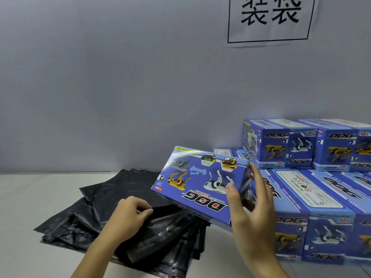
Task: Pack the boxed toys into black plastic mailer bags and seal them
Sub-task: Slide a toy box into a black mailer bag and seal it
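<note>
Right hand fingers are curled around the end of a tilted blue toy box, while the top black bag on the worktop is pinched by the left hand.

Single view only, from a wide-angle camera worn on the person's head; no second view to compare. It faces forward and slightly down toward a plain grey wall, which fills the upper half of the frame. The pale flat tabletop occupies the lower left. The camera sits close: both forearms enter from the bottom edge. A white paper sign with black characters is cut off by the top edge, upper right.
</note>
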The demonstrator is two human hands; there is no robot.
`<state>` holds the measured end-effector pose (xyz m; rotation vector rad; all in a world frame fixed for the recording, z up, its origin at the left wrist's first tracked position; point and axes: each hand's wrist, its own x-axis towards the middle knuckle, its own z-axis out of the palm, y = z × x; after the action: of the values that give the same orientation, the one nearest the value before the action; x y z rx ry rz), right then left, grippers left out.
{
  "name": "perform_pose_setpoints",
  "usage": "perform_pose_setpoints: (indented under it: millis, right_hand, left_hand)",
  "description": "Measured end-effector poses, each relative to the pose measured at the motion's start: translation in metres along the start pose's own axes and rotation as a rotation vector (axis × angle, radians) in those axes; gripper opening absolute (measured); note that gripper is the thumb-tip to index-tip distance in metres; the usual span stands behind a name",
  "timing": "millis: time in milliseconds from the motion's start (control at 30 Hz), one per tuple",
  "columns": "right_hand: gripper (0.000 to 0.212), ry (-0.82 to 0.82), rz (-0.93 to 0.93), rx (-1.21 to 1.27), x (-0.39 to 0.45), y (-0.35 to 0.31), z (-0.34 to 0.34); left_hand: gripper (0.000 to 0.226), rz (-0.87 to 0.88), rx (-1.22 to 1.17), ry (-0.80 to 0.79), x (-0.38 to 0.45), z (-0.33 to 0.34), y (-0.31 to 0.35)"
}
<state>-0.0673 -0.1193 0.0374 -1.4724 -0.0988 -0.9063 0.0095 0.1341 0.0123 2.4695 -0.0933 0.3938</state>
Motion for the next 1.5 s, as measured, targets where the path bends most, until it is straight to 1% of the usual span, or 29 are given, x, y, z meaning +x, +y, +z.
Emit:
perform_pose_setpoints:
  millis: [33, 100, 133, 167, 233, 300, 333, 433, 533, 600, 633, 700, 733, 767, 800, 867, 933, 1000, 1067, 1167, 1233, 1333, 1400, 1500]
  right_hand:
    - [0.063, -0.006, 0.030, 0.009, -0.001, 0.000, 0.000]
    - [0.063, -0.033, 0.101, 0.037, -0.002, 0.001, 0.000]
    - [0.063, -0.050, 0.130, 0.051, -0.002, 0.001, 0.000]
    - [0.063, -0.068, 0.158, 0.065, -0.002, 0.001, -0.001]
    - [0.061, -0.117, 0.200, 0.067, 0.000, 0.001, -0.002]
    - [0.045, -0.186, 0.238, 0.042, 0.003, 0.001, -0.004]
    - [0.036, -0.231, 0.287, 0.037, 0.004, 0.001, -0.004]
    - [0.025, -0.345, 0.472, 0.019, 0.005, 0.007, -0.001]
    - [0.010, -0.337, 0.570, -0.020, 0.004, 0.013, 0.000]
    - [0.004, -0.295, 0.618, -0.003, 0.004, 0.015, -0.001]
    - [0.004, -0.262, 0.621, 0.008, 0.004, 0.015, -0.001]
    - [0.019, -0.182, 0.542, -0.034, 0.004, 0.017, 0.000]
    - [0.027, -0.144, 0.512, -0.063, 0.004, 0.017, 0.001]
    - [0.031, -0.116, 0.498, -0.074, 0.002, 0.016, 0.002]
    - [0.029, -0.107, 0.492, -0.069, 0.001, 0.016, 0.003]
    - [0.022, -0.121, 0.478, -0.069, -0.001, 0.017, 0.005]
    - [0.022, -0.168, 0.478, -0.062, 0.000, 0.020, 0.005]
    - [0.018, -0.232, 0.522, -0.015, 0.000, 0.021, 0.003]
    - [0.015, -0.266, 0.568, 0.044, 0.000, 0.020, 0.003]
    - [0.016, -0.262, 0.581, 0.060, 0.000, 0.020, 0.005]
    - [0.016, -0.206, 0.555, 0.037, -0.002, 0.021, 0.007]
    - [0.034, -0.117, 0.432, -0.089, -0.009, 0.028, 0.006]
    - [0.033, -0.090, 0.363, -0.150, -0.012, 0.027, 0.008]
    - [0.034, -0.077, 0.380, -0.152, -0.015, 0.030, 0.011]
  left_hand:
    - [0.012, -0.005, -0.034, 0.068, 0.001, -0.001, 0.000]
    - [0.009, -0.008, -0.106, 0.269, 0.002, -0.005, 0.000]
    - [0.010, -0.002, -0.130, 0.341, 0.002, -0.007, 0.001]
    - [0.011, 0.009, -0.143, 0.374, 0.002, -0.009, 0.002]
    - [0.014, 0.020, -0.169, 0.372, 0.000, -0.013, 0.003]
    - [0.016, 0.029, -0.183, 0.391, -0.001, -0.015, 0.003]
    - [0.018, 0.035, -0.177, 0.413, -0.001, -0.016, 0.003]
    - [0.011, 0.043, -0.139, 0.454, 0.001, -0.018, 0.005]
    - [0.010, 0.088, -0.068, 0.436, 0.001, -0.019, 0.003]
    - [0.011, 0.140, 0.016, 0.351, -0.001, -0.021, 0.002]
    - [0.011, 0.160, 0.050, 0.283, -0.002, -0.021, 0.001]
    - [0.013, 0.171, 0.091, 0.152, -0.003, -0.022, 0.000]
    - [0.014, 0.171, 0.106, 0.111, -0.003, -0.022, -0.001]
    - [0.016, 0.177, 0.111, 0.092, -0.003, -0.021, 0.000]
    - [0.016, 0.186, 0.100, 0.091, -0.002, -0.019, 0.000]
    - [0.014, 0.186, 0.056, 0.150, -0.001, -0.015, 0.002]
    - [0.010, 0.172, 0.037, 0.279, 0.000, -0.013, 0.003]
    - [0.012, 0.152, 0.001, 0.396, 0.001, -0.013, 0.003]
    - [0.012, 0.156, -0.049, 0.449, 0.002, -0.014, 0.003]
    - [0.012, 0.230, -0.085, 0.441, 0.000, -0.016, 0.006]
    - [0.013, 0.281, -0.085, 0.408, -0.001, -0.016, 0.008]
    - [0.014, 0.328, -0.056, 0.348, -0.002, -0.015, 0.008]
    - [0.012, 0.350, -0.004, 0.330, -0.003, -0.013, 0.009]
    - [0.012, 0.403, 0.014, 0.343, -0.006, -0.007, 0.017]
